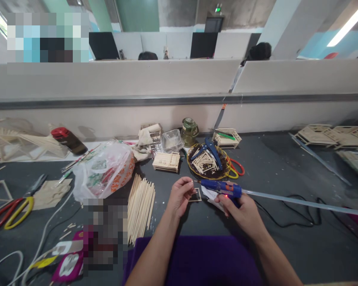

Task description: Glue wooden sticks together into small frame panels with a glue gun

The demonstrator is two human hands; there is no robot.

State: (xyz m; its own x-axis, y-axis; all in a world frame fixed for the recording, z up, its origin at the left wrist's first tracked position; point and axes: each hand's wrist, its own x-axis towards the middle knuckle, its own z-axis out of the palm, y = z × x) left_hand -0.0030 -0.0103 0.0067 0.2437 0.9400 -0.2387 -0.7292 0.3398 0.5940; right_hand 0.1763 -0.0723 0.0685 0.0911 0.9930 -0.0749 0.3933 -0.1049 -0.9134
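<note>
My right hand (244, 210) is wrapped round a blue hot glue gun (223, 188) with a small red light lit. A long clear glue stick (292, 201) sticks out of its back end. White paper or tissue (211, 195) shows under the gun, close to my right fingers. The fingertips of my left hand (181, 195) are pinched together at the gun's nozzle; whatever is between them is too small to make out. Beside those fingers a small square frame of thin wooden sticks (199, 194) lies on the dark table, partly hidden by the left hand.
Loose wooden sticks (140, 206) lie left of my hands. Behind are a basket of short pieces (209, 161), a small wooden model (166, 162) and a green jar (189, 131). A plastic bag (104, 169) and scissors (18, 206) lie left; a black cable (301, 220) right.
</note>
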